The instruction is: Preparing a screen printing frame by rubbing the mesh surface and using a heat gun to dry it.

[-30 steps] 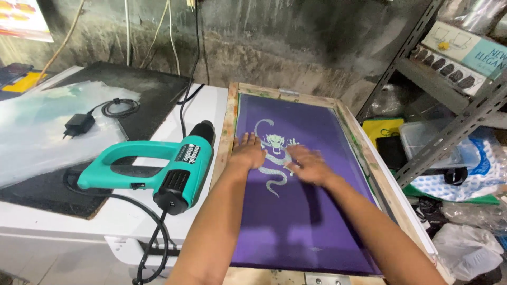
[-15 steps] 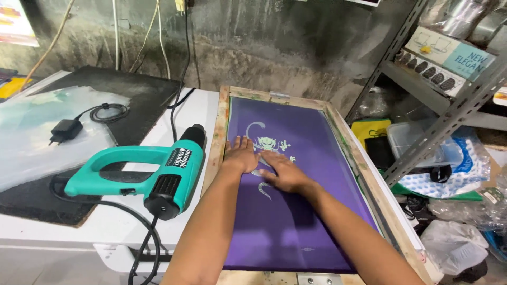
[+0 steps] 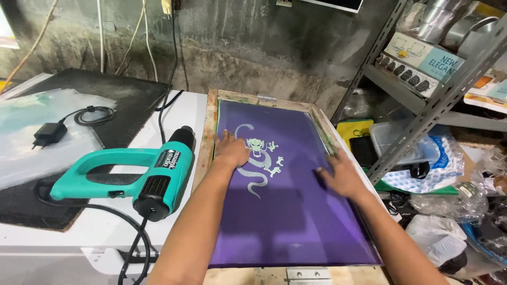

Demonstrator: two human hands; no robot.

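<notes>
A wooden-framed printing screen (image 3: 212, 113) with purple mesh lies flat on the white table (image 3: 105, 221). A pale dragon design (image 3: 259, 163) shows in the mesh's upper middle. My left hand (image 3: 231, 149) rests palm down on the mesh just left of the dragon, fingers spread. My right hand (image 3: 340, 174) presses flat near the screen's right frame edge, fingers apart. Neither hand holds anything.
A teal heat gun (image 3: 132, 174) with a black cord lies on the table left of the screen. Further left are a black mat (image 3: 132, 100), a plastic sheet and a black plug adapter (image 3: 46, 134). A metal shelf rack (image 3: 438, 100) with boxes and bags stands at the right.
My hands were close together over the dragon. The right hand has slid out to the screen's right edge, while the left stays beside the design. The camera view has shifted slightly.
</notes>
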